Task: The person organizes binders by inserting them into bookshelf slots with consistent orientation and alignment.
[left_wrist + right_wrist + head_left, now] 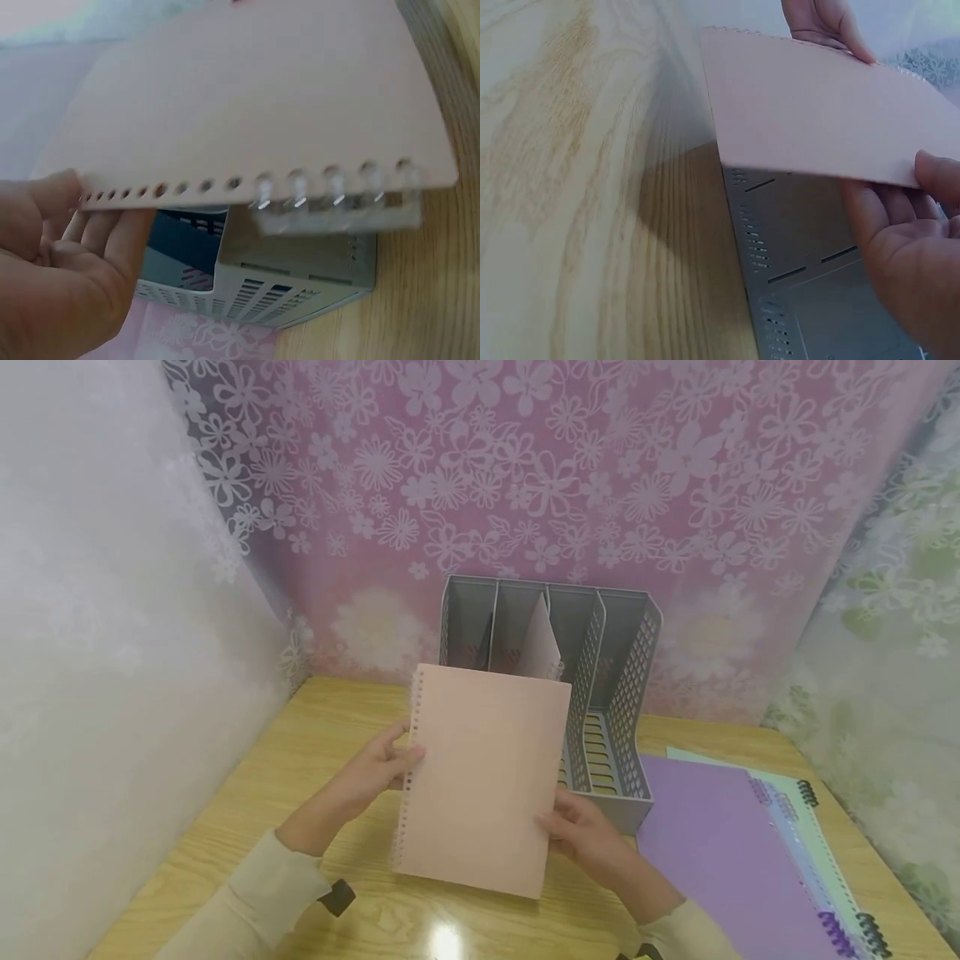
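Observation:
A pale pink loose-leaf notebook [483, 777] with clear binder rings along its left edge is held up above the table, in front of a grey file rack. My left hand [378, 764] pinches the ringed edge, thumb on the front cover and fingers behind. On the opposite edge my right hand [588, 839] grips the notebook the same way, thumb in front. The left wrist view shows the clear rings [337, 199] near one end of the cover. Behind the notebook, the grey file rack [630, 668] is partly hidden.
A pale notebook [542, 643] stands in the rack's second slot, and a dark one [485, 643] leans in the first. Right of the rack lies a purple notebook [720, 852] over blue and mint green [817, 827] ones. A floral curtain [480, 485] hangs behind the wooden table [247, 810].

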Tool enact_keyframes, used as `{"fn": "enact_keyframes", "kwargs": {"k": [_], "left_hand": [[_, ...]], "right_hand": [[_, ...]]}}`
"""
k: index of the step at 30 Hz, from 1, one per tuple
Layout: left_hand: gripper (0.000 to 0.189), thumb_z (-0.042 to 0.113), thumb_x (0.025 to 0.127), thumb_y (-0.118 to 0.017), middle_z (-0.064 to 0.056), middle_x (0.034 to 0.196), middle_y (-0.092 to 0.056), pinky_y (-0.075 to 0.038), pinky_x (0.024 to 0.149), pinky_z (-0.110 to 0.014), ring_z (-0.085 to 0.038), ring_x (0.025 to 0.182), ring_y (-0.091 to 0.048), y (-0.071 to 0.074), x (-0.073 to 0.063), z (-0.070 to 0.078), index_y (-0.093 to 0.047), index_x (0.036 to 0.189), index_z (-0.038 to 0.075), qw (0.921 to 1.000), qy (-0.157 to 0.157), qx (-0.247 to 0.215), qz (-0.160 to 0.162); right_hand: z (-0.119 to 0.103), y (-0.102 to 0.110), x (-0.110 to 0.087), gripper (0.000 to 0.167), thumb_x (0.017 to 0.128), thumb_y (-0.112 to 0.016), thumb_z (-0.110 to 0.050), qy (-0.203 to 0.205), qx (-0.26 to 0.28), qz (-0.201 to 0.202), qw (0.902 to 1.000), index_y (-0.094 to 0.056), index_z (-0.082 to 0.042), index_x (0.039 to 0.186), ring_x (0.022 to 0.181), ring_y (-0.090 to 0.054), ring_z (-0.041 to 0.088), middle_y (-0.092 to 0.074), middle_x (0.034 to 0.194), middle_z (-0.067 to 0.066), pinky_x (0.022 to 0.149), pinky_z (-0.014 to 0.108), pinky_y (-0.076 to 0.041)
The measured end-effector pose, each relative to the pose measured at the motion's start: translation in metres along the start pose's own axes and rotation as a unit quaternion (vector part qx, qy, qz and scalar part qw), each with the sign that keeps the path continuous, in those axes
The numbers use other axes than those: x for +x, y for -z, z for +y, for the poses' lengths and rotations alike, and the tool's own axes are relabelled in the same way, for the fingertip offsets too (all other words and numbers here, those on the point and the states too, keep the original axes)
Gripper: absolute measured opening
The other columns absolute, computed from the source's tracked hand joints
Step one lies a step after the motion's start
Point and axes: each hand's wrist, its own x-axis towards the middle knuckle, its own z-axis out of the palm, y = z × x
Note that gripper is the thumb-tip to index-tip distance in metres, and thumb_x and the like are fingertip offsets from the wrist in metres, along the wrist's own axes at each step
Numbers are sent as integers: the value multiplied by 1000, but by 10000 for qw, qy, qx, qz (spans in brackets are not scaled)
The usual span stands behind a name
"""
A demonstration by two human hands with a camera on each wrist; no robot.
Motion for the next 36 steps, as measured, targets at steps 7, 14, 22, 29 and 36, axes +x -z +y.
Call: {"fn": "enact_keyframes", "kwargs": {"k": [7, 14, 22, 29, 36], "left_hand": [[51, 16, 103, -50, -20, 126, -62, -55, 88, -47, -30, 109, -64, 6, -6, -1, -32, 150, 7, 9955, 392, 192, -843], [46, 10, 103, -46, -24, 122, -63, -56, 86, -48, -33, 105, -66, 1, -9, 2, -34, 147, 1, 9934, 224, 167, -1115], [51, 13, 102, -50, -20, 120, -64, -57, 82, -44, -25, 100, -67, 11, -13, 5, -32, 148, 1, 9976, 161, 452, -502], [49, 8, 103, -47, -22, 118, -66, -58, 81, -44, -24, 98, -69, 24, -17, 15, -30, 148, -3, 9979, -492, 291, -300], [48, 8, 103, -47, -25, 123, -62, -58, 80, -43, -23, 98, -69, 25, -19, 22, -32, 148, -2, 9975, -600, 376, 42]], "right_hand": [[3, 3, -6, 49, 103, -47, -11, -188, 58, 152, 9997, -32, 15, 141, 105, -65, 17, -65, 120, -1, 88, 35, -55], [7, 6, -12, 49, 102, -47, -9, -160, -17, 7, 9999, -31, 14, 142, 109, -64, 18, -64, 125, 2, 92, 35, -53], [-10, 11, -23, 48, 104, -46, -12, 303, -1219, 963, 9874, -32, 5, 147, 116, -60, 13, -53, 137, 21, 98, 30, -49], [-33, 18, -31, 54, 99, -59, -21, 563, -3278, 2380, 9125, -39, -7, 147, 136, -39, 37, -42, 149, 16, 109, 50, -36], [-31, 35, -29, 92, 90, -69, -38, 117, -4371, 2952, 8495, -14, -4, 155, 143, -12, 48, -11, 159, 23, 109, 70, -16]]}}
